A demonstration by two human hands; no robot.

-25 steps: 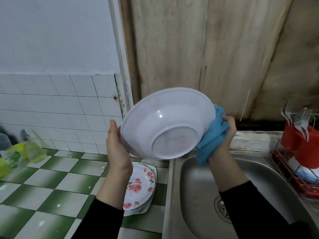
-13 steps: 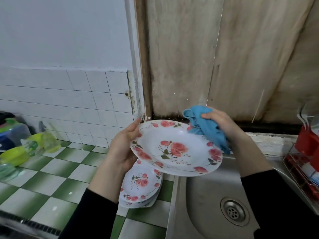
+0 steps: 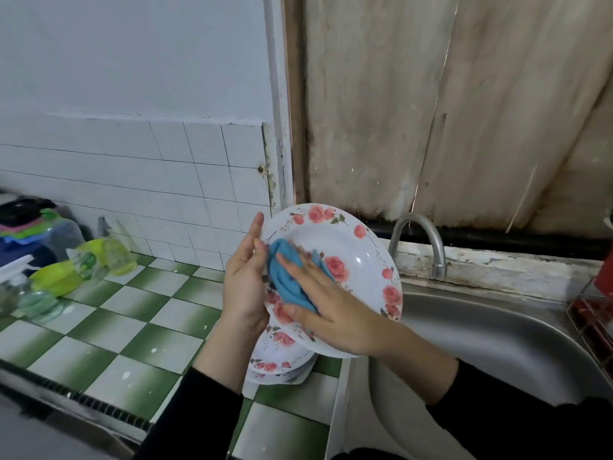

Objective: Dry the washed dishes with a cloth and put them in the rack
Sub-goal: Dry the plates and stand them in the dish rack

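Note:
A white deep plate with pink roses [image 3: 356, 250] is tilted up with its inside facing me, above the counter's edge by the sink. My left hand [image 3: 243, 277] holds its left rim, thumb on the inside. My right hand [image 3: 326, 305] lies flat with straight fingers and presses a blue cloth [image 3: 287, 275] against the plate's inside. Below them a stack of matching rose plates [image 3: 282, 356] rests on the counter. At the far right edge shows a corner of the red wire rack [image 3: 593, 313].
A steel sink [image 3: 491, 336] with a curved tap [image 3: 428, 244] lies to the right. The green and white checked counter [image 3: 132, 313] carries green plastic bottles [image 3: 83, 263] and containers [image 3: 36, 234] at the far left. A tiled wall and wooden boards stand behind.
The plate went from bottom-up to inside facing me. My right hand moved the blue cloth from the far rim onto the plate's inside and flattened on it. The view dropped and the tap came into sight.

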